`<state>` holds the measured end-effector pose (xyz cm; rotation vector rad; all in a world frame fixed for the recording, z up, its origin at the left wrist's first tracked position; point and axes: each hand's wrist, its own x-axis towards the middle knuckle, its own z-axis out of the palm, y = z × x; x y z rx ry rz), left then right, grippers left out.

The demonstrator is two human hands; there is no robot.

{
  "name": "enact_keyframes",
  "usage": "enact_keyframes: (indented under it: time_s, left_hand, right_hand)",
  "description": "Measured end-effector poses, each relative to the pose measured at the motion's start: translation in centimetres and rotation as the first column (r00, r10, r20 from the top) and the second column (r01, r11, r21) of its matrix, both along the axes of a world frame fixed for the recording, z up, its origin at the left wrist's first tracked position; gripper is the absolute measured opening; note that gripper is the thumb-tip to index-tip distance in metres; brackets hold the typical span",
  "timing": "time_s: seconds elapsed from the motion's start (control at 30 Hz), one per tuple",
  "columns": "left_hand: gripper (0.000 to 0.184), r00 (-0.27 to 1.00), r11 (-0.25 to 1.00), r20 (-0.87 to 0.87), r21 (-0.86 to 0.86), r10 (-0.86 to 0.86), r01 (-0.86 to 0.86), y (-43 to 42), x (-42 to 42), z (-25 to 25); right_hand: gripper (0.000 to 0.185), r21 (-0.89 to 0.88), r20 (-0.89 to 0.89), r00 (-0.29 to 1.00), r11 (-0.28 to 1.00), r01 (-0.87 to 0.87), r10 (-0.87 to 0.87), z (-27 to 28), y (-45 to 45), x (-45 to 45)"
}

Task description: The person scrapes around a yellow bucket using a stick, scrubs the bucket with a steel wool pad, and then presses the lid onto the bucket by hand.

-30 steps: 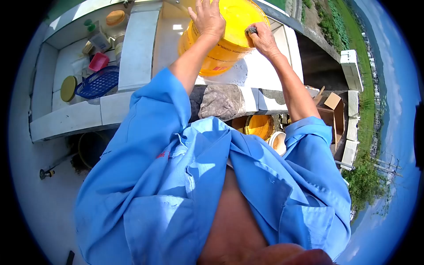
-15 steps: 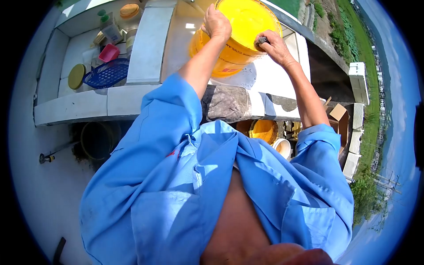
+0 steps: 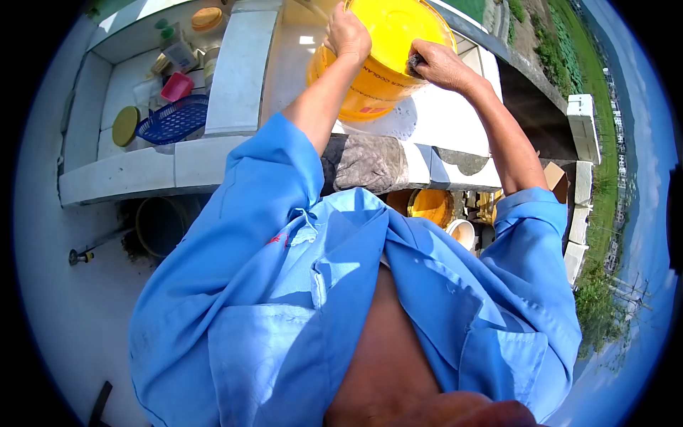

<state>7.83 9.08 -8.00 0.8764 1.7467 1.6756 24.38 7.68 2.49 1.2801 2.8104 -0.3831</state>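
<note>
A yellow bucket [image 3: 377, 89] stands tilted in the white tiled basin, its bright yellow round face turned up. My left hand [image 3: 348, 32] is closed on the bucket's rim at its left side. In my right hand [image 3: 440, 64] is a dark scouring pad [image 3: 415, 62], pressed against the rim on the right. A grey crumpled cloth [image 3: 368, 164] lies over the basin's front ledge, just below the bucket.
On the left, a tiled compartment holds a blue basket [image 3: 173, 119], a pink container [image 3: 177, 87], a jar with an orange lid [image 3: 207, 19] and bottles. Below the ledge are a yellow tub [image 3: 432, 207] and a white container [image 3: 462, 233]. A cardboard box [image 3: 555, 179] is at the right.
My left hand has gone from lying flat on the yellow face to gripping the rim. My right hand has turned, with the pad lower along the rim. The view has shifted slightly.
</note>
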Motion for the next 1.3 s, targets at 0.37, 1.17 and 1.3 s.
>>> enact_keyframes:
  time_s: [0.37, 1.17, 1.3]
  left_hand:
    - [0.036, 0.996, 0.997, -0.081, -0.064, 0.032, -0.037, -0.1, 1.0, 0.7]
    - [0.037, 0.998, 0.997, -0.054, -0.068, 0.016, -0.02, 0.2, 1.0, 0.5]
    - [0.036, 0.981, 0.998, -0.187, -0.026, 0.043, -0.049, 0.3, 0.9, -0.1]
  right_hand:
    - [0.015, 0.341, -0.357, 0.932, 0.919, 0.198, -0.068, -4.2, 7.3, -1.0]
    - [0.015, 0.293, -0.479, 0.876, 0.95, 0.105, 0.05, -5.0, 7.7, -4.5]
    - [0.016, 0.419, -0.303, 0.95, 0.886, 0.198, -0.069, -4.7, 9.8, -1.9]
